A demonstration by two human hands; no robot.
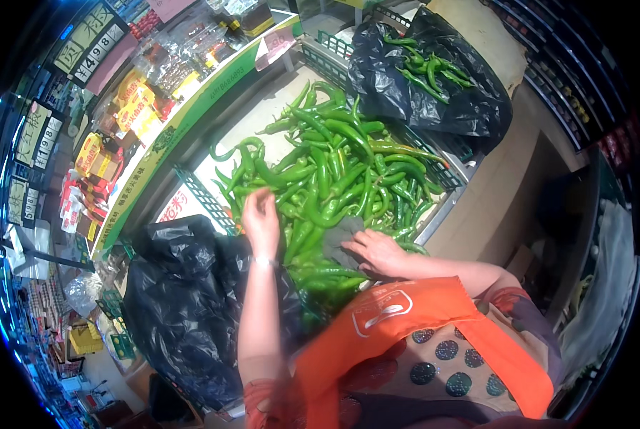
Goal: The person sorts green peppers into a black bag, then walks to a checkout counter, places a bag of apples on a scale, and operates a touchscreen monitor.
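A large heap of green chili peppers [330, 161] lies in a green plastic crate [432, 155] before me. My left hand [261, 217] is over the left side of the heap, its fingers bent inward. Whether anything is between those fingers is hidden. At the near side of the heap, my right hand [381, 254] has its fingers on a dark grey cloth [346, 241]. The cloth lies against the peppers, and part of it is under the fingers. A few peppers at the right are redder or yellowish.
Black plastic bags lie on both sides: one at the near left [191, 311], another at the far right [373, 91] with several peppers [432, 72] on it. A shelf edge [191, 112] with packaged foods runs along the left, price signs [33, 134] beyond it. Floor [491, 177] shows at right.
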